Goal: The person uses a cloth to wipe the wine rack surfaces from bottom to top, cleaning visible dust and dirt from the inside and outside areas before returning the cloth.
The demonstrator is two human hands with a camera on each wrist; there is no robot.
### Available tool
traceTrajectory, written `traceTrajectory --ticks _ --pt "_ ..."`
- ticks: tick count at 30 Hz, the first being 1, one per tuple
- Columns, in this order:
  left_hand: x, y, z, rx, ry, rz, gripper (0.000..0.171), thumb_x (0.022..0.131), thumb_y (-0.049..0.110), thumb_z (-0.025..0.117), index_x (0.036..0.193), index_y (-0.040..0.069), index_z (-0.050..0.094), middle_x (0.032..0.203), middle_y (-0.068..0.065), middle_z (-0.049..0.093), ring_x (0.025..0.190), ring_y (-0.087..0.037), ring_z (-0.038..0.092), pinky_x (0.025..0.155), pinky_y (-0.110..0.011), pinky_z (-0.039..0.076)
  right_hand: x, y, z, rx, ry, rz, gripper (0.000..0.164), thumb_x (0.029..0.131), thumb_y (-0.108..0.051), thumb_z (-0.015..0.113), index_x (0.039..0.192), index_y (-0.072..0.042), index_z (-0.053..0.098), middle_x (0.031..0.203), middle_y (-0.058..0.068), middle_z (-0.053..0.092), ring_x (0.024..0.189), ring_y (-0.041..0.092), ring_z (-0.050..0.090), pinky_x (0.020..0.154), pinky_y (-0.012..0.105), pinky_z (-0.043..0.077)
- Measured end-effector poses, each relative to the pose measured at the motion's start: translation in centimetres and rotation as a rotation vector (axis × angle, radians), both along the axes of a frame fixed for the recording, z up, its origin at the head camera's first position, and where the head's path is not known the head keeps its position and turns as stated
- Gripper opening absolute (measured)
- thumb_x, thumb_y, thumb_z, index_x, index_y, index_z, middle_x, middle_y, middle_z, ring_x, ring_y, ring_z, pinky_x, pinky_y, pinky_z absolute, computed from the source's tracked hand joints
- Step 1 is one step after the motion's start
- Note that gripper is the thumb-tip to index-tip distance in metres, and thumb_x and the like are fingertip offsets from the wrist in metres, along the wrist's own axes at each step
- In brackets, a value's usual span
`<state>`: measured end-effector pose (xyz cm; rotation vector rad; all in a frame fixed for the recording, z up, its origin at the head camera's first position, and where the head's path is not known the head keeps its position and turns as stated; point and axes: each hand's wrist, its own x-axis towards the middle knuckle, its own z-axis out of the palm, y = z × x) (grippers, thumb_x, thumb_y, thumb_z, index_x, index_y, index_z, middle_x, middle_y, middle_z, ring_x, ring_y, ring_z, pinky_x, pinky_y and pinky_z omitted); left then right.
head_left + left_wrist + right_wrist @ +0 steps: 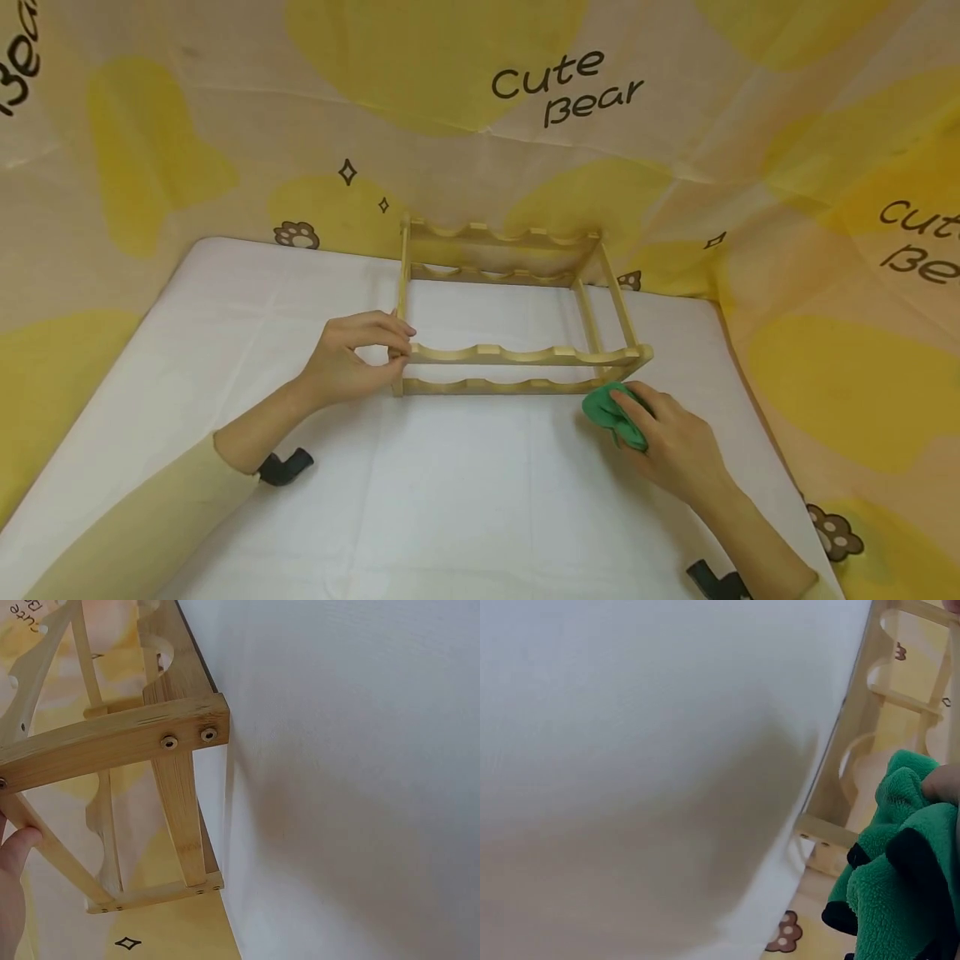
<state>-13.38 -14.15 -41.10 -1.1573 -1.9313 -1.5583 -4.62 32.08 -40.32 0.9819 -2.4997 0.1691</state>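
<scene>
Clearly, green cloth (602,407) sits in the right hand (681,442).

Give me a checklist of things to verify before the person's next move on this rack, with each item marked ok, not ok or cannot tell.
1. Left hand gripping the wooden rack: ok; fingers and thumb are at its left end.
2. Right hand holding the green cloth: ok.
3. Cloth spread flat: not ok; it is bunched in the fingers.
4. Cloth touching the rack: cannot tell; it is close to the near right corner, but contact is unclear.
5. Rack on the white table: ok; it stands on the tabletop.
6. Screws tight: cannot tell; heads show in the left wrist view, but not their tightness.
</scene>
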Motion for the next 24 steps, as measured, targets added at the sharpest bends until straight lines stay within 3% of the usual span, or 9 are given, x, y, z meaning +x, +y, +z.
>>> traceTrajectory --ticks 5,10,24 --pt "-0.3 -0.1 0.0 0.011 -0.03 0.0 0.03 0.069 -0.023 0.076 0.084 0.003 0.079 0.091 -0.011 0.075 0.097 -0.02 0.073 0.101 -0.029 0.057 -0.4 0.1 -0.8 0.084 -0.006 0.003 0.08 0.059 -0.006 0.098 0.131 -0.004 0.065 0.127 0.019 0.064 0.09 0.038 0.07 0.056 0.045 0.062" --pt "-0.5 -0.3 -0.1 0.025 -0.047 -0.002 0.03 0.069 -0.023 0.075 0.083 0.003 0.079 0.09 -0.011 0.075 0.096 -0.025 0.073 0.1 -0.029 0.058 -0.9 -0.1 -1.3 0.133 -0.003 0.035 0.088 0.053 -0.001 0.101 0.132 -0.003 0.063 0.127 0.019 0.063 0.087 0.037 0.069 0.056 0.045 0.062" --pt "-0.9 -0.4 -0.1 0.058 -0.041 0.005 0.032 0.068 -0.026 0.077 0.085 0.001 0.079 0.089 -0.013 0.075 0.1 -0.017 0.073 0.102 -0.031 0.057 -1.9 -0.2 -3.0 0.198 0.012 0.04 0.079 0.06 -0.004 0.099 0.131 -0.003 0.064 0.128 0.021 0.063 0.085 0.036 0.068 0.055 0.043 0.061"
